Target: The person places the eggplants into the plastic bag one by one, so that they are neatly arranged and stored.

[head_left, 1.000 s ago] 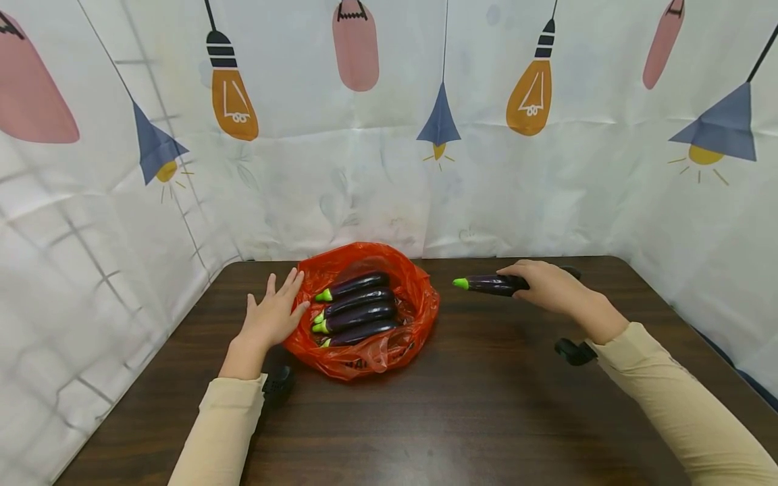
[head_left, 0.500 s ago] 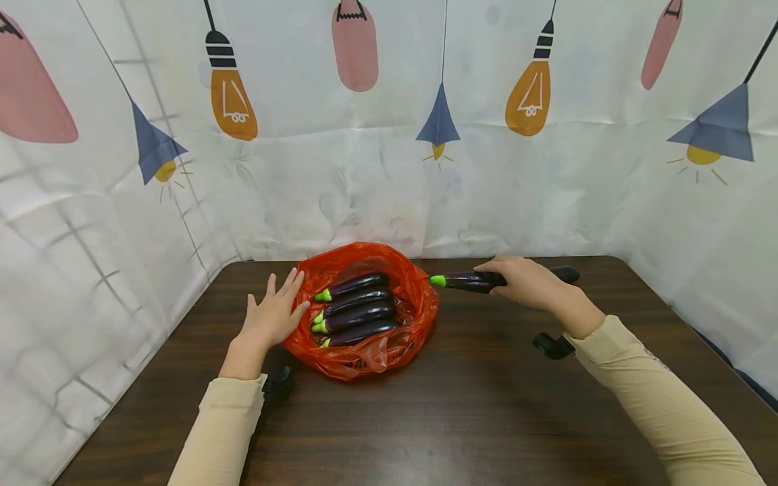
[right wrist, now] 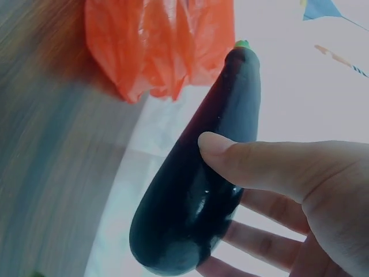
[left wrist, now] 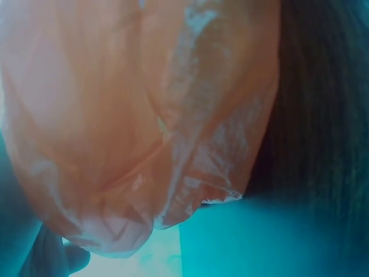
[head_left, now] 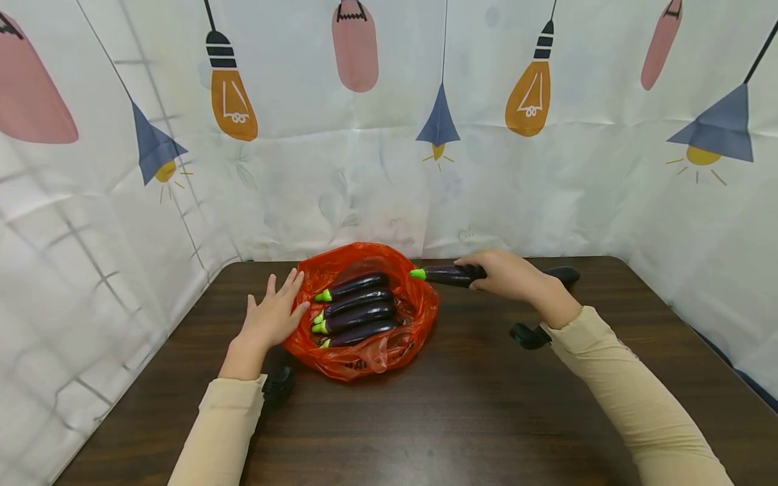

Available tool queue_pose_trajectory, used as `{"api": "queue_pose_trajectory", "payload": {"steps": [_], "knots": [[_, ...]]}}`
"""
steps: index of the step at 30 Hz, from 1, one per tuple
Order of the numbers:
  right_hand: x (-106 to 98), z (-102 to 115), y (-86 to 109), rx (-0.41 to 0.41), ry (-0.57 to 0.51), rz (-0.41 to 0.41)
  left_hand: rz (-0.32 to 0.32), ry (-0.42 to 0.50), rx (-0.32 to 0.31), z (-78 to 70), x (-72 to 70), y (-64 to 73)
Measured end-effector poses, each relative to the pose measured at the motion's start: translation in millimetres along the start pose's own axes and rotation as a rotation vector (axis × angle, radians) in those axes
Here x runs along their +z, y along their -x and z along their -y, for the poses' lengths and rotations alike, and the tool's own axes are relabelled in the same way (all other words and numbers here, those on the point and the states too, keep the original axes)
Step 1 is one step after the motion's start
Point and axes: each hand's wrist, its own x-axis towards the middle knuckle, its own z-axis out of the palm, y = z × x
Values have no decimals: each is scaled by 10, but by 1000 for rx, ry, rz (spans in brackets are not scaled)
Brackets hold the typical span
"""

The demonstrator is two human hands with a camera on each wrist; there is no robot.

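A red plastic bag [head_left: 419,331] stands with its mouth spread wide, and several dark purple eggplants [head_left: 358,316] with green stem ends lie side by side in it. My left hand [head_left: 270,317] has its fingers spread and straight at the bag's left rim. In the left wrist view the bag's side [left wrist: 132,127] fills most of the picture, and part of that hand is hidden. My right hand [head_left: 510,275] grips another eggplant [head_left: 450,275], thumb on top and fingers beneath, its green tip over the bag's right rim. In the right wrist view this eggplant [right wrist: 196,184] is held clear of the table.
A dark, rounded thing [head_left: 564,275], like an eggplant's end, lies on the table behind my right wrist, partly hidden. The brown wooden table [head_left: 456,405] reaches back to a white printed curtain [head_left: 389,189]. Black wrist cameras sit under both wrists.
My right hand has moved left with the eggplant, bringing its green tip from beside the bag to over the right rim. The left hand and the bag stay in place.
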Motion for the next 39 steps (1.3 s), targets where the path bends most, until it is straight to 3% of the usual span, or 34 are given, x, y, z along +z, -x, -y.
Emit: {"api": "queue_pose_trajectory", "payload": {"steps": [9, 19, 27, 39], "knots": [[75, 228, -159, -98, 50, -25, -4, 24, 9, -35, -24, 14], [49, 417, -321, -108, -22, -12, -3, 23, 14, -36, -18, -9], [52, 564, -555, -125, 17, -20, 0, 28, 13, -11, -5, 0], [188, 796, -789, -172, 45, 31, 0, 30, 13, -7, -12, -7]]}}
